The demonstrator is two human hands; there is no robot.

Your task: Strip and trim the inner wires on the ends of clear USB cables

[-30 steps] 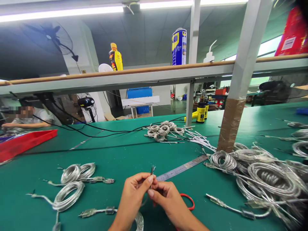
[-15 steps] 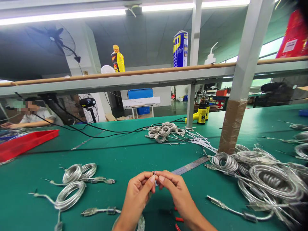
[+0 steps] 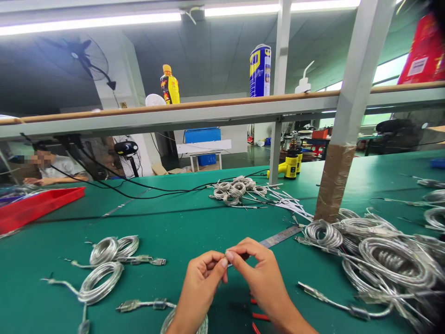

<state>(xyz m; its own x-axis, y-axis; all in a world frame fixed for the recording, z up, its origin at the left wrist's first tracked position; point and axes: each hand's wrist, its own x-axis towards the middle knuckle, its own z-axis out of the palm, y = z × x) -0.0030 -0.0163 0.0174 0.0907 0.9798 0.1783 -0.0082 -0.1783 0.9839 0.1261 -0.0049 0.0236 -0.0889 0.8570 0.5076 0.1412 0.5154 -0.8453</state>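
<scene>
My left hand and my right hand meet above the green work mat, and their fingertips pinch the thin end of a clear USB cable. The wire tips are hidden between my fingers. The cable runs down behind my left hand to a coil at the bottom edge. Just under my right wrist lie red-handled cutters, mostly hidden. A steel ruler lies beyond my right hand.
Coiled clear USB cables lie at left and in a large heap at right. More coils stand farther back. A taped post rises behind the heap. A red tray sits far left, near a seated person.
My hands have closed together, and the wire tips showing earlier are now hidden between my fingers. My right hand has risen slightly, uncovering more of the red-handled cutters.
</scene>
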